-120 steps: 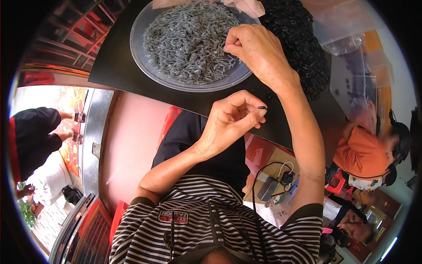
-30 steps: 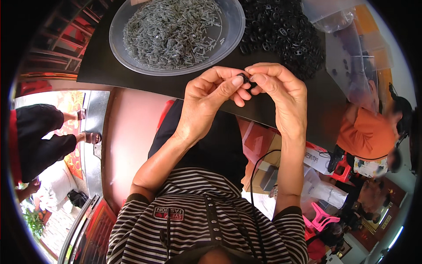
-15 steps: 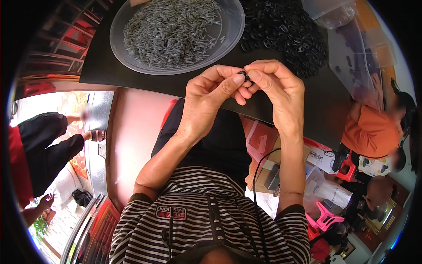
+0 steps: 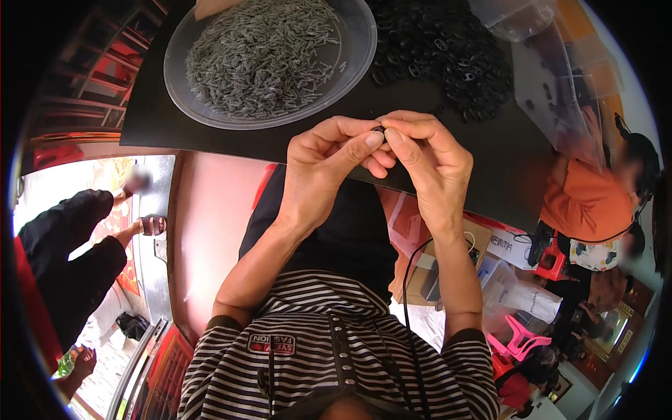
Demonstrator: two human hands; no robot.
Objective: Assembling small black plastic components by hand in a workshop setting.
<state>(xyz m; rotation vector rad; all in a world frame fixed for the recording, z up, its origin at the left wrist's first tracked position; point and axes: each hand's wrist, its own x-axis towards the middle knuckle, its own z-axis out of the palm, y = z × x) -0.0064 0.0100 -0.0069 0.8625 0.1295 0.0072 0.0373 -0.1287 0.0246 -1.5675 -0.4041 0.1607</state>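
Note:
Over the near edge of the dark table [image 4: 280, 145], my two hands meet fingertip to fingertip. My left hand [image 4: 315, 168] and my right hand [image 4: 435, 168] both pinch a small black plastic piece [image 4: 379, 129] between thumb and fingers. Most of that piece is covered by the fingertips, so its exact shape is hidden. Beyond the hands lies a heap of black oval plastic pieces [image 4: 448, 59], some showing two holes. Left of it a heap of small metal springs [image 4: 259, 63] fills a round clear tray [image 4: 234, 123].
A clear plastic container [image 4: 560, 98] stands at the table's right end. Past it sits a person in orange [image 4: 584, 206]. A cardboard box [image 4: 476, 241] and a pink stool [image 4: 518, 339] are at lower right. Another person's legs [image 4: 77, 224] show by the doorway at left.
My hands and the black piece have shifted slightly left and nearer to me in the picture. The table scene has drifted left too. The pinch of both hands persists.

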